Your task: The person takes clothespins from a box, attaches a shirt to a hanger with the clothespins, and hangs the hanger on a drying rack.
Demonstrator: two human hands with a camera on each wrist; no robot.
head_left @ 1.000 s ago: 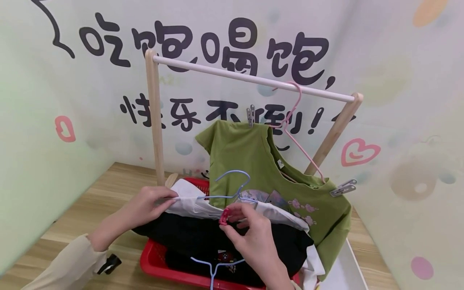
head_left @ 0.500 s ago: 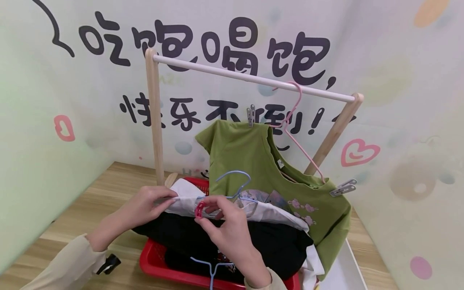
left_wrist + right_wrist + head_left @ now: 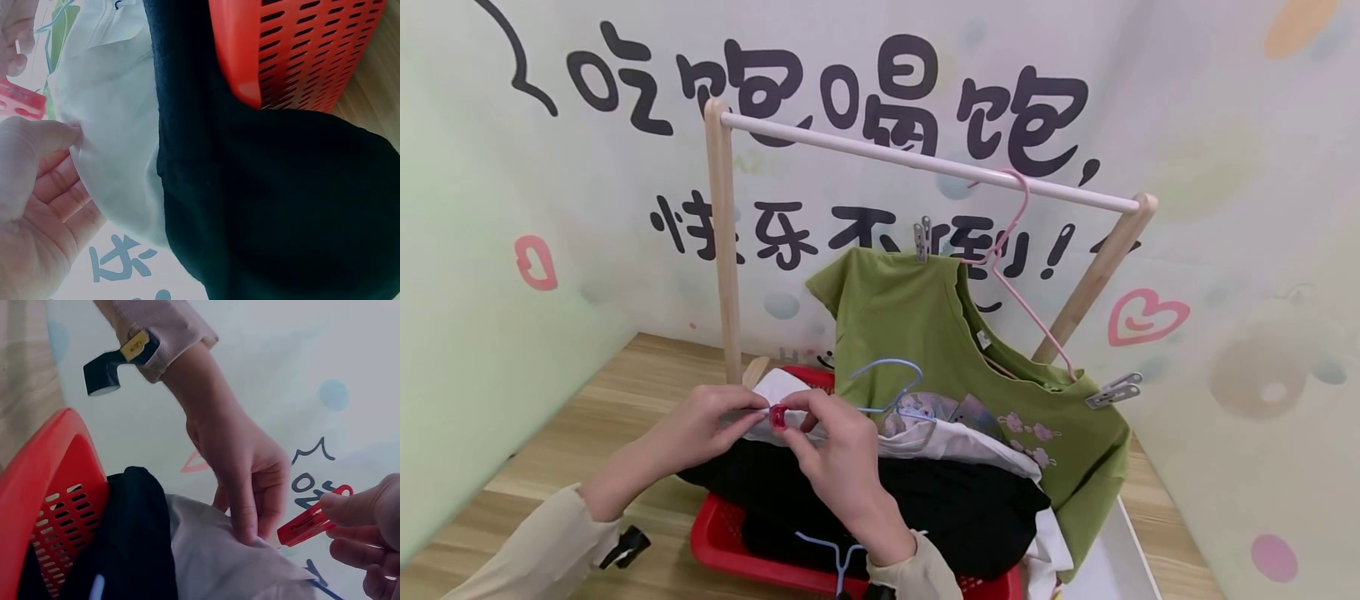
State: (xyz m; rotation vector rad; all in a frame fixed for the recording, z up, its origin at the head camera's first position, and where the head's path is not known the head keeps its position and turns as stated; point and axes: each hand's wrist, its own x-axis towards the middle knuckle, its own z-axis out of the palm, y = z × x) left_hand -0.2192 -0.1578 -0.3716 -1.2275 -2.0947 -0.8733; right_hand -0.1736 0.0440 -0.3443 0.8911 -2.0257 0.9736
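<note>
The edge of the white garment [image 3: 958,442] is pinched between thumb and fingers of the left hand [image 3: 718,421], near the far left corner of the red basket [image 3: 709,542]; the garment lies across the basket's far side, just beyond the black garment [image 3: 962,500]. The red clip [image 3: 777,417] is held in a thumb-and-finger pinch by the right hand [image 3: 842,446], just beside the left fingertips. Whether the cloth is touched by the clip, and whether its mouth is spread, cannot be told. For clean clipping, the edge is best drawn taut and flat by the left pinch, and the mouth brought square to it. The arm of the blue hanger [image 3: 895,407] should probably be caught along with the cloth; if fabric alone is bitten, slipping may be expected. The left fingertips should be eased aside before the clip is released.
</note>
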